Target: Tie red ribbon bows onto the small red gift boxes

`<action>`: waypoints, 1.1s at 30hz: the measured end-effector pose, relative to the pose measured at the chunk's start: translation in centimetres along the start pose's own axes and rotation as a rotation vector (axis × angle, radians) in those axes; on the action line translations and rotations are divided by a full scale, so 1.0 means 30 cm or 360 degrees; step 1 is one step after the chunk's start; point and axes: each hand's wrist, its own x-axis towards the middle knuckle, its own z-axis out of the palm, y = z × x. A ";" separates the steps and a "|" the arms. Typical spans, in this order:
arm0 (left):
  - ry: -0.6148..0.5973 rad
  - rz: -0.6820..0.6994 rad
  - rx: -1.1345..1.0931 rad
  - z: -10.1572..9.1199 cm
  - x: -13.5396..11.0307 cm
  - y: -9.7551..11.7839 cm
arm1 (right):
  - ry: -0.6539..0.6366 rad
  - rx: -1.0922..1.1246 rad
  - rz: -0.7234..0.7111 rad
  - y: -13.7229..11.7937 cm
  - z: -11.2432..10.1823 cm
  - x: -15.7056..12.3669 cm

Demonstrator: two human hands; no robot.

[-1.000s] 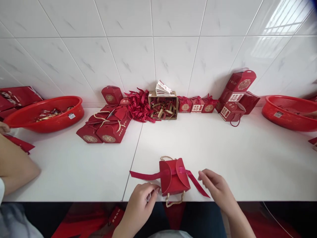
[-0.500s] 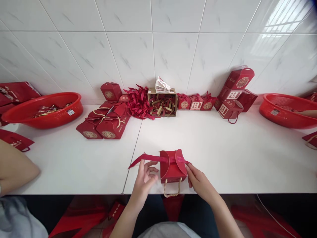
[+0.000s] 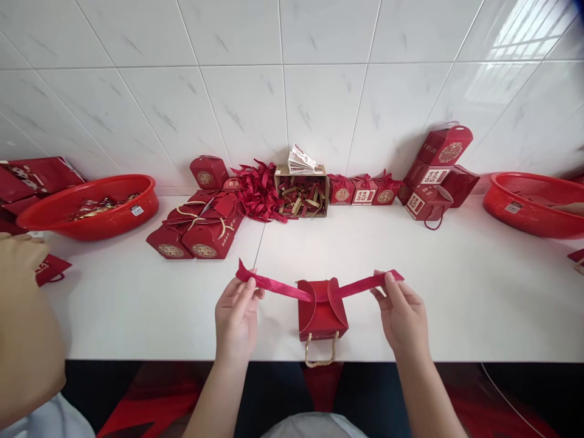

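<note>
Ribbon (image 3: 280, 286) looks soft, slippery; my L hand (image 3: 237, 316) & R hand (image 3: 404, 316) pinch it nr ends. Box (image 3: 323, 321) prob. light, stiff, can't see contents; best held by sides.

Bright room, shiny wall (image 3: 326, 97).
From here I see a glare like a barred window on the top right tiles (image 3: 511, 79). Soft shadows lie on the white table (image 3: 374, 255), and it is dark underneath. The sides look stretched, a neighbour's arm (image 3: 30, 328) on the left looks a bit smeary, and a dark blue smudge sits in the top right corner.
</note>
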 end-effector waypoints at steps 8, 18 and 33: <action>-0.0321 0.0443 0.0230 0.151 0.046 0.134 | -0.0347 -0.0449 -0.0569 -0.187 0.114 0.046; -0.0752 0.0470 0.0422 0.250 0.033 0.180 | -0.0785 -0.0411 -0.0793 -0.306 0.238 0.053; -0.0782 0.0458 0.0429 0.256 0.020 0.196 | -0.0881 0.0068 -0.0666 -0.280 0.253 0.060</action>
